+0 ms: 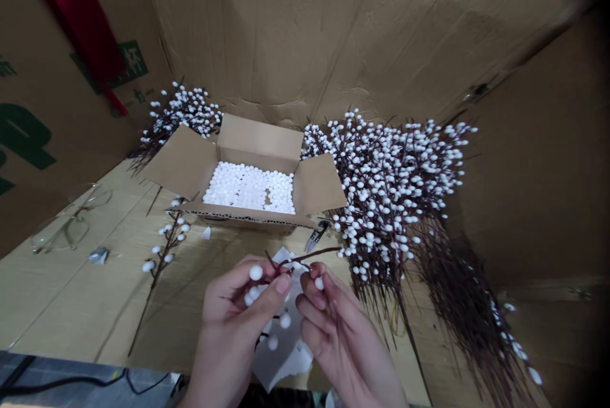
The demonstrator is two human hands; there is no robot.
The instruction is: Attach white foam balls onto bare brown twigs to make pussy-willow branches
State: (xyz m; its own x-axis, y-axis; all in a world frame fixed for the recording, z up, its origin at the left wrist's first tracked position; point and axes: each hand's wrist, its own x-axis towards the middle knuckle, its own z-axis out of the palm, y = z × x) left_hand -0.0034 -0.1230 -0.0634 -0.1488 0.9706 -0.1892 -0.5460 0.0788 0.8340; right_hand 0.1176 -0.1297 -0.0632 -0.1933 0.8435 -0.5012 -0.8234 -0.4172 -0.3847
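Observation:
In the middle foreground my left hand (233, 319) is closed round a dark brown artificial berry branch (309, 255) with several white balls along it. My right hand (336, 325) is at the branch's right side, thumb and fingers pinched on a white ball (319, 283) by a thin twig. Part of the branch is hidden behind my left fingers. Just beyond both hands stands an open cardboard box (260, 138) holding many small white foam balls (238, 185). Beneath my hands lies a torn sheet of white paper (286, 357).
A large heap of white-berried branches (381, 173) lies at right, with bare brown stems (457, 300) beside it. Another bundle (183, 109) is at back left. Thread snips (317, 236) lie before the box. A single branch (164, 255) and eyeglasses (74, 227) are at left. Cardboard walls (333, 33) surround the table.

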